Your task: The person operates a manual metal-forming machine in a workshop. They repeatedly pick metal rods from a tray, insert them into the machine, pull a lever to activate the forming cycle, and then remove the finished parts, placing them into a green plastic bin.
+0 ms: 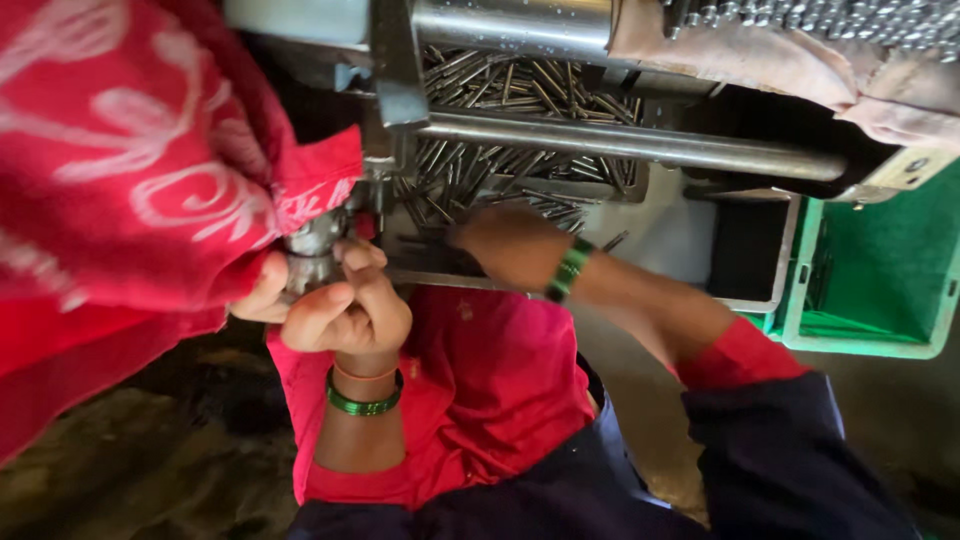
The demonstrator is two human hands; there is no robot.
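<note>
At about nine o'clock in the view, the left hand (335, 305) closed its grip around a small metal fitting (312, 252) on the machine, half covered by a red cloth (130, 180). The right hand (510, 245) reached to twelve o'clock into the metal tray (440, 268) of thin steel pins (500, 90); whether its grip was wide or narrow I cannot tell, because the fingers were hidden. In my judgement, the loose cloth could catch on the fitting, and sharp pin ends could prick the fingers.

Green crate (880, 280) at right; pink cloth (760, 60) above.
</note>
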